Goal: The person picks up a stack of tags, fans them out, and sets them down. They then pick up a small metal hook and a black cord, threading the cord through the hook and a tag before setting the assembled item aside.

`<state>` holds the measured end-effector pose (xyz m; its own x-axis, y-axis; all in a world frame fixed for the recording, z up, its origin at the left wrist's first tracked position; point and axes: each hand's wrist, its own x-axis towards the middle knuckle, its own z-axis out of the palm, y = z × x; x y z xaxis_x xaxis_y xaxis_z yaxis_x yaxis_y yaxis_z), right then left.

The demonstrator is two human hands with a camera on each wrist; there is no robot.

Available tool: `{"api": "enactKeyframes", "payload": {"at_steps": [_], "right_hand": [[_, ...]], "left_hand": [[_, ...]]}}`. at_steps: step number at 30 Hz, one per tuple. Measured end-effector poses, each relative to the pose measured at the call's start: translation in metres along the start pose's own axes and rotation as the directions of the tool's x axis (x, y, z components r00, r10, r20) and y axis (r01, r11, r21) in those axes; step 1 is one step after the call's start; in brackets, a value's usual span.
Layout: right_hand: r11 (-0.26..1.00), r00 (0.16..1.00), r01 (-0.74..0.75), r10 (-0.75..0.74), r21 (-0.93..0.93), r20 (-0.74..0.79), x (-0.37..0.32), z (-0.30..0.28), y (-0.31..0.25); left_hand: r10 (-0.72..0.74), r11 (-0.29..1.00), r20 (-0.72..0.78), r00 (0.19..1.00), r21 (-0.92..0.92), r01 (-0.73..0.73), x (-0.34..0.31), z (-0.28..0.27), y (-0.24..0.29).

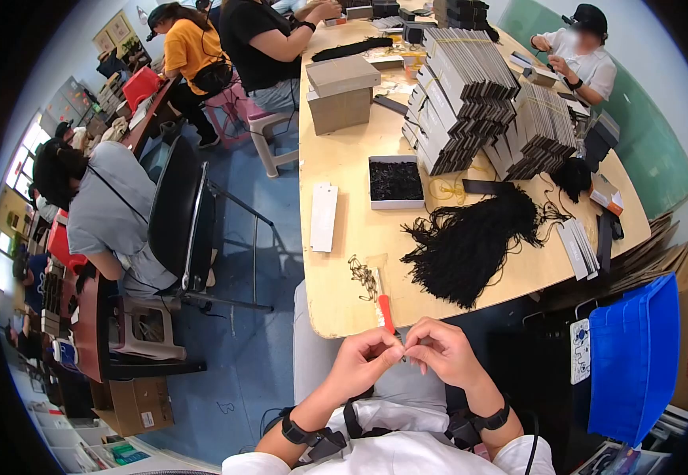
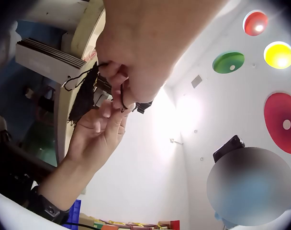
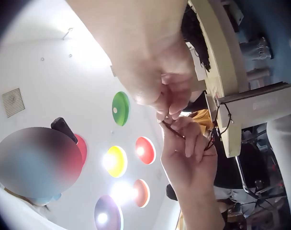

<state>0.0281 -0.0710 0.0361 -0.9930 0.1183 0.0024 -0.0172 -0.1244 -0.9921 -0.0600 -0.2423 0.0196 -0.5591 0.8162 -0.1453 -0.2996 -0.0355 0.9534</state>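
My left hand (image 1: 366, 360) and right hand (image 1: 448, 355) meet fingertip to fingertip just off the table's front edge. Between them runs a thin black cord (image 3: 175, 131), pinched by the fingertips of both. Its loose end loops out beyond the left hand in the right wrist view. Just ahead of the hands, a red-handled tool (image 1: 385, 313) lies at the edge, its far part on the tabletop. Small bronze-coloured metal pieces (image 1: 362, 277) are scattered beside it. A large bundle of black cords (image 1: 470, 249) spreads across the table, ahead and to the right.
On the table (image 1: 344, 305) stand a white box of small black pieces (image 1: 396, 182), a pale card (image 1: 324, 218), tall stacks of grey card pieces (image 1: 462, 103) and a lidded grey box (image 1: 340, 111). A blue bin (image 1: 633, 360) is at right. Other people sit around.
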Motion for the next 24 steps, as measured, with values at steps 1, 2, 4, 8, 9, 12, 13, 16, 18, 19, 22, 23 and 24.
{"api": "enactKeyframes", "payload": {"at_steps": [1,2,4,8,9,12,13,16,18,19,22,23,24], "right_hand": [[1.0,1.0,-0.004,0.004,-0.004,0.02,0.0,-0.001,0.001],[1.0,1.0,-0.003,0.004,-0.005,0.02,0.0,-0.001,0.002],[0.998,0.999,-0.034,0.034,0.059,-0.003,0.0,-0.001,0.003],[0.996,0.996,-0.069,0.072,0.053,-0.051,-0.002,-0.003,0.009],[0.996,0.992,-0.074,0.079,0.053,-0.096,-0.002,-0.004,0.014],[0.997,0.981,-0.074,0.077,0.024,-0.18,-0.003,-0.006,0.014],[0.998,0.974,-0.07,0.067,-0.007,-0.218,-0.003,-0.006,0.013],[0.996,0.978,-0.015,-0.005,-0.093,-0.207,-0.006,-0.014,0.015],[0.999,0.975,-0.014,0.005,-0.038,-0.224,-0.011,-0.022,0.013],[1.0,0.971,-0.008,0.012,0.019,-0.237,-0.014,-0.025,0.012],[0.994,0.962,-0.024,-0.006,-0.108,-0.272,-0.022,-0.036,0.013],[0.994,0.962,-0.035,0.004,-0.108,-0.273,-0.025,-0.039,0.012],[0.993,0.96,-0.037,0.005,-0.109,-0.28,-0.027,-0.04,0.013]], "left_hand": [[0.0,1.0,0.0,1.0,0.0,0.0,0.001,0.001,0.001],[0.042,0.998,-0.061,0.997,0.056,-0.039,0.002,0.003,0.002],[0.087,0.991,-0.12,0.989,0.113,-0.074,0.004,0.005,0.007],[0.143,0.916,-0.178,0.974,0.397,-0.062,0.002,0.005,0.023],[0.094,0.894,-0.184,0.978,0.448,-0.002,0.002,0.004,0.024],[0.046,0.98,-0.199,0.979,0.198,-0.006,0.003,0.003,0.007],[0.045,0.98,-0.198,0.979,0.198,-0.005,0.004,0.005,0.003],[-0.008,1.0,-0.195,0.981,-0.005,0.007,0.005,0.011,-0.007],[0.02,0.989,-0.152,0.988,0.146,0.002,0.007,0.018,-0.011],[0.019,0.99,-0.145,0.989,0.143,0.002,0.009,0.022,-0.011],[0.084,0.972,-0.104,0.991,0.227,-0.058,0.011,0.035,-0.012],[0.081,0.973,-0.097,0.992,0.225,-0.058,0.012,0.037,-0.013],[0.118,0.963,-0.093,0.989,0.253,-0.091,0.012,0.038,-0.014]]}}
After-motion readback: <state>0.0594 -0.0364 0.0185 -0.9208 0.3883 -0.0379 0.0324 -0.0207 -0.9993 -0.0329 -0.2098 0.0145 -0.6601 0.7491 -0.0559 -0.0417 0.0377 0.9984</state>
